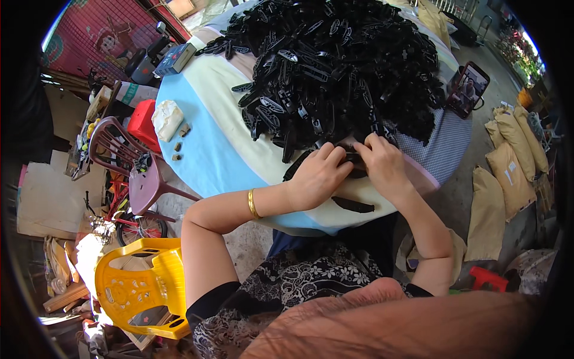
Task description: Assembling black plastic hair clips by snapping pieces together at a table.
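A big heap of black plastic pieces, many of them long and curved with shiny oval openings, covers the far part of the cloth-covered round table. At the heap's near edge my left hand, a gold bangle on its wrist, is closed with fingers bent around a black plastic piece. My right hand pinches the same piece from the other side; the fingers hide most of it. Just below the hands, one long black piece lies alone on the cloth. Another dark piece rests beside my left hand.
A phone stands at the table's right edge. On the left edge lie a blue box, a crumpled white bag and small brown bits. Around the table are a yellow chair, a pink chair and tan sacks.
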### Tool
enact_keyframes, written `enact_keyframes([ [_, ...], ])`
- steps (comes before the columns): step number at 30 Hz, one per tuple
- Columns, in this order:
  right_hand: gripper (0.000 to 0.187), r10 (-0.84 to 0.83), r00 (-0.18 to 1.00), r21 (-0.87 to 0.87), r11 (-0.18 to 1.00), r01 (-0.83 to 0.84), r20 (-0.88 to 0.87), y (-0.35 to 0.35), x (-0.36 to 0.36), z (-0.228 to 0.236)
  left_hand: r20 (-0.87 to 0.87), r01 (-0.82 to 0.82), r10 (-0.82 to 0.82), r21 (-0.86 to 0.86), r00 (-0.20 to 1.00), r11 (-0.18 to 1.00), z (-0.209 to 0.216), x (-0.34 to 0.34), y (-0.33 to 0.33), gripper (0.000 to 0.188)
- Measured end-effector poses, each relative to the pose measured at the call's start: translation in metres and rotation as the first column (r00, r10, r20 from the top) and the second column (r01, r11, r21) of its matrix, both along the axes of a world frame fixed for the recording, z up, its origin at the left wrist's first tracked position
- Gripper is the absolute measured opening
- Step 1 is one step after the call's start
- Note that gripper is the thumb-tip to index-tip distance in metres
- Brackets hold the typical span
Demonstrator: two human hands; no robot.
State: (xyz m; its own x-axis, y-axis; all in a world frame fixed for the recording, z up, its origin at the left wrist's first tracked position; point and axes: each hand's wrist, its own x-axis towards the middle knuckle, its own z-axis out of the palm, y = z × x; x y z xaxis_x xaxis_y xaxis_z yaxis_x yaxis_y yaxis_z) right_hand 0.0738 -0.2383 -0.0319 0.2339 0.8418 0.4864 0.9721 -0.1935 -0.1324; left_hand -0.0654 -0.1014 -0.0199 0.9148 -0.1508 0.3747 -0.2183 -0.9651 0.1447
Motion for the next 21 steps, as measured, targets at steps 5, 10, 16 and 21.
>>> enact_keyframes([
  [5, 0.015, -0.003, 1.000, 0.023, 1.000, 0.003, -0.012, -0.003, -0.003, 0.003, 0.108, 0.113, -0.100, -0.119, 0.989, 0.986, 0.000, 0.001, 0.000, 0.035],
  [10, 0.015, 0.020, 0.997, 0.150, 0.989, -0.009, -0.071, -0.007, 0.003, -0.001, 0.108, 0.054, 0.002, -0.507, 0.994, 0.860, 0.007, -0.006, 0.000, 0.029],
  [16, 0.012, 0.175, 0.841, 0.427, 0.901, 0.073, -0.512, -0.020, -0.001, 0.017, -0.290, -0.348, -0.382, -0.933, 0.877, -0.091, 0.008, 0.001, 0.016, 0.035],
  [21, 0.018, 0.319, 0.878, 0.409, 0.898, -0.161, -0.356, -0.019, -0.017, 0.036, -0.270, -0.282, -0.367, -0.959, 0.890, 0.020, 0.008, -0.002, 0.013, 0.036],
])
